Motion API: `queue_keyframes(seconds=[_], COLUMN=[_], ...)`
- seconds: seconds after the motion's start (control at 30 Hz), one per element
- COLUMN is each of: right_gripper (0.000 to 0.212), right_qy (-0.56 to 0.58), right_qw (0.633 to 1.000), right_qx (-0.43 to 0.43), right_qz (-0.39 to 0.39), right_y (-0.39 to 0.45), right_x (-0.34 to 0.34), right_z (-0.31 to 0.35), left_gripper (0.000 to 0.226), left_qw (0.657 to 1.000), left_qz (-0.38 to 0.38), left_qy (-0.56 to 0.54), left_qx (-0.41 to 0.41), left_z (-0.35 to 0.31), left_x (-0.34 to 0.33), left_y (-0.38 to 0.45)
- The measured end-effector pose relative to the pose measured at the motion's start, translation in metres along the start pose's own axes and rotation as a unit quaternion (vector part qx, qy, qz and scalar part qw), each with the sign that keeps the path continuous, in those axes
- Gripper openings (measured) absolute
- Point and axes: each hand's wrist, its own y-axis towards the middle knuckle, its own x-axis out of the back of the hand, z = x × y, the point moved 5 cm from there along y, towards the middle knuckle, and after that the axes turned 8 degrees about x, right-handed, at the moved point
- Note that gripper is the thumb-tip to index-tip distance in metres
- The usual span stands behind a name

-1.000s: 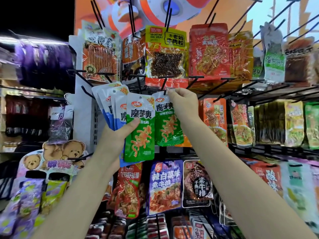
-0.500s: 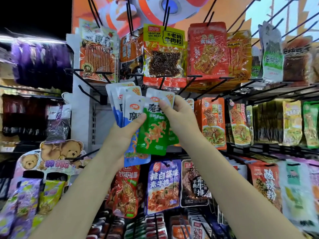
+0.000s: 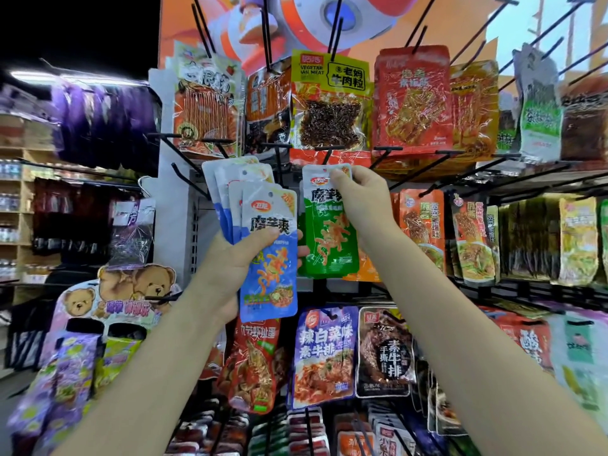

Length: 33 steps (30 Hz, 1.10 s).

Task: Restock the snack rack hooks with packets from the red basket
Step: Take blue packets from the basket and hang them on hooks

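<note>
Both arms raised toward the rack. Left hand clamped around a fan of blue packets, long axes upright, tops splayed up and leftward. Right hand pinching the top edge of a green packet hanging upright below the fingers, just right of the blue fan.

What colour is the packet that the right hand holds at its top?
Green with a white top, seen in the head view.
</note>
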Motion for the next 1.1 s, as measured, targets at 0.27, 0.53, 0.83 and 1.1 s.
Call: queue_keyframes(seconds=[0.27,0.53,0.83,1.1], right_gripper=[0.026,0.02,0.031,0.029], right_qy=[-0.032,-0.039,-0.016,0.005], right_qw=[0.999,0.998,0.998,0.998], right_qx=[0.037,0.058,0.067,0.053], right_qz=[0.006,0.003,-0.009,-0.022], right_y=[0.0,0.002,0.005,0.009], right_x=[0.007,0.007,0.003,0.002], right_z=[0.002,0.002,-0.001,-0.003], left_gripper=[0.022,0.014,0.016,0.02], left_qw=[0.999,0.998,0.999,0.998], left_qz=[-0.006,-0.05,-0.039,-0.034], left_qy=[-0.009,-0.016,-0.021,-0.027], left_qx=[-0.031,-0.018,-0.019,-0.033], left_z=[-0.004,0.0,-0.001,-0.004], left_x=[0.0,0.0,-0.004,-0.003], left_y=[-0.002,0.0,-0.002,-0.004])
